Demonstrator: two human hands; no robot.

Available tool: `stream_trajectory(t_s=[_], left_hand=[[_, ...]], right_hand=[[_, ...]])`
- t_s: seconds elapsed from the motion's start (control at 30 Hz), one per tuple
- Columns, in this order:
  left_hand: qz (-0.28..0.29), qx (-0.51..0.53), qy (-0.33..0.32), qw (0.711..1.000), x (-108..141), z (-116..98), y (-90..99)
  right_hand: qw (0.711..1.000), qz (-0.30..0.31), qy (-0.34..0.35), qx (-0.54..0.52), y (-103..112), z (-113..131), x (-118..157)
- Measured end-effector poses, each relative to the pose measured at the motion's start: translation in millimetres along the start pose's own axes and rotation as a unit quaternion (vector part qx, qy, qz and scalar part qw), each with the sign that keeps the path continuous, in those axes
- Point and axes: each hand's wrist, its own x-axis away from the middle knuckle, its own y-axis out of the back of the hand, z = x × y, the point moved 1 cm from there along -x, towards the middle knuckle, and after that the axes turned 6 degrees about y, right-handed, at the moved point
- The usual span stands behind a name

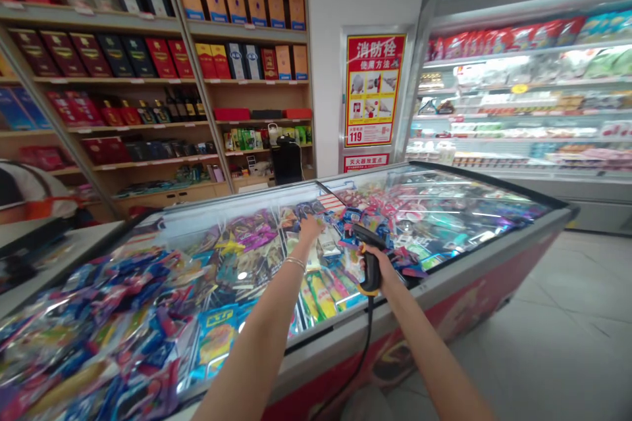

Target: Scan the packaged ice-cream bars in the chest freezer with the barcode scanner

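Observation:
My right hand (380,264) is wrapped round the grip of a black and yellow barcode scanner (371,271), its cord hanging down past the freezer's front edge. With a bracelet at the wrist, my left hand (310,227) reaches out over the opened part of a chest freezer (340,342). Its fingers are down among ice cream packs, small and blurred; whether they grip one I cannot tell. Yellow-green ice cream packs (322,297) lie nearer, between my arms. Purple packs (254,230) are to the left of that hand.
Many blue and red wrapped packs (113,316) are heaped at the left. Behind the freezer rise shelves of boxed bottles (148,56). A red fire hydrant sign (375,89) hangs on the wall, and a lit refrigerated display (523,99) stands right. Part of a person (29,191) shows far left.

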Motion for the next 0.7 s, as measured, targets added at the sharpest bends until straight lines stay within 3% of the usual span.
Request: stream_trajectory(t_s=[0.2,0.4,0.57,0.7], left_hand=[[0.044,0.007,-0.01,0.999,-2.6,-1.8,-1.7],[0.068,0.008,-0.023,0.997,11.7,3.1,10.3],[0.052,0.05,-0.041,0.997,31.7,27.6,38.3],[0.014,0.106,-0.054,0.993,49.1,63.5,68.1]], right_hand=[[1.0,0.01,-0.005,-0.005,-0.4,0.2,0.1],[1.0,0.0,-0.001,0.002,-1.8,0.7,1.6],[1.0,-0.007,0.02,0.002,-8.2,5.0,8.3],[0.999,0.028,0.034,0.01,-29.2,6.1,20.3]])
